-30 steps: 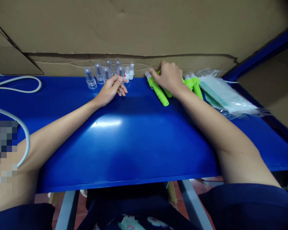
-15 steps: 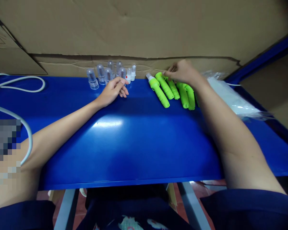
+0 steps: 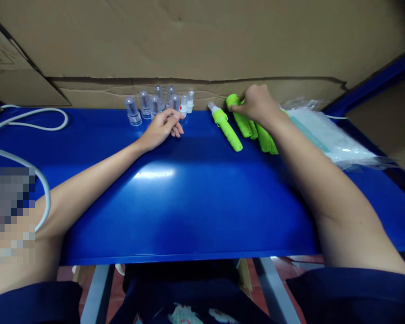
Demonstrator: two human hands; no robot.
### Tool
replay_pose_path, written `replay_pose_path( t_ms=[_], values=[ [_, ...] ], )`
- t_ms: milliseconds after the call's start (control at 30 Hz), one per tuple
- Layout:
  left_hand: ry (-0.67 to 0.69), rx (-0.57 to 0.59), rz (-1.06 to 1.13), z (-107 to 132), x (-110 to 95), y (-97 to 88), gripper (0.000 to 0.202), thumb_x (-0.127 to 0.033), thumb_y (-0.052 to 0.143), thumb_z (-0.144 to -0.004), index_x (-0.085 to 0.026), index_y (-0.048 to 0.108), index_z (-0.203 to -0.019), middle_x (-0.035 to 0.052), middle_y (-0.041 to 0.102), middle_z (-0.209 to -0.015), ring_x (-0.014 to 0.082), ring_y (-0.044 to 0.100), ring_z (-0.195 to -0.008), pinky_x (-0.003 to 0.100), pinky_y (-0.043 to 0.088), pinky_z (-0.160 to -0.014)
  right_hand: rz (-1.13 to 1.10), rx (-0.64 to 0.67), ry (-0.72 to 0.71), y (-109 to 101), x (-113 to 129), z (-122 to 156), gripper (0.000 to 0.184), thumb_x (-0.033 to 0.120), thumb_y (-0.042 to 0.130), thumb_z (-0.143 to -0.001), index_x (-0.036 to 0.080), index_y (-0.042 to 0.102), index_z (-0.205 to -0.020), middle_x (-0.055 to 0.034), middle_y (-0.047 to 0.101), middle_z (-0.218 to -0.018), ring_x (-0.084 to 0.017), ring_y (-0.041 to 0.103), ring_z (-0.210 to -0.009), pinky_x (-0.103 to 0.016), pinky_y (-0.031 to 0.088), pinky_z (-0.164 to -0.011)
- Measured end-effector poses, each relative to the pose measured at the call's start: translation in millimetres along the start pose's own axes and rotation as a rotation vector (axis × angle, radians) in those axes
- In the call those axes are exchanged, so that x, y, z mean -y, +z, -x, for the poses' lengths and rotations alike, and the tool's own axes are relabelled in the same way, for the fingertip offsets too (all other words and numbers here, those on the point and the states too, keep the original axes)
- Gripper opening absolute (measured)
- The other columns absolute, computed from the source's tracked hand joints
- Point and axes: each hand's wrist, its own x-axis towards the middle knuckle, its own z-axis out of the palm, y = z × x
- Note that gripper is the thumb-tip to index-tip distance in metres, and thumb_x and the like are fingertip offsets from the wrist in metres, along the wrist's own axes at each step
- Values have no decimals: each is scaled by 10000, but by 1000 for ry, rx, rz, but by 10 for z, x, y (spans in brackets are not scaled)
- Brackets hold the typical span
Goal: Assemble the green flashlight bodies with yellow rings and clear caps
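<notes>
My right hand (image 3: pixel 258 104) is closed round the upper part of a green ribbed handle (image 3: pixel 240 120), thumb on its near side. More green handles (image 3: pixel 265 140) lie close under and beside that hand, partly hidden by it. Apart from them, to the left, lies a green handle with a clear and white tip (image 3: pixel 230 132). My left hand (image 3: pixel 164 128) rests on the blue table with fingers loosely bent and apart, nothing seen in it. Just behind it stand several clear plastic caps (image 3: pixel 145 105) and two small white pieces with clear tops (image 3: pixel 190 102), one with a red dot.
The blue table (image 3: pixel 189 207) ends at the back against a cardboard wall (image 3: pixel 202 40). At the right lies a clear plastic bag with white contents (image 3: pixel 334 137). A white cable (image 3: pixel 47 110) loops over the left side, near a blurred-out patch.
My right hand has come down and closed on a green handle, which has shifted right, away from the tipped one. My left hand stays in place. The whole view has shifted slightly.
</notes>
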Motion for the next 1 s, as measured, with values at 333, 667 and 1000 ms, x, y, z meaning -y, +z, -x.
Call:
replay_pose_path(
  t_ms=[333,667,1000],
  values=[
    [-11,-1,10,-3,-4,0,336,-502,547,-1041,-175,620,-1017,45,718,-757,136,681,-649,275,554,-694,-96,-6,77,53,-16,39,513,408,695,-995,4,689,-1311,-373,543,-1425,-353,493,-1434,-374,423,-1073],
    [-23,-1,-3,-16,18,-9,361,-512,549,-1036,-167,646,-991,61,706,-755,147,692,-675,296,587,-739,-79,53,70,37,-111,-34,602,516,664,-999,25,686,-1346,-362,589,-1383,-365,497,-1419,-423,408,-1074],
    [3,34,-34,-29,48,-12,325,-461,534,-1048,-177,665,-957,56,715,-771,145,688,-685,299,600,-743,-81,128,180,-79,-35,34,823,451,778,-925,39,466,-1566,-341,473,-1556,-368,539,-1397,-414,415,-1097]
  ],
)
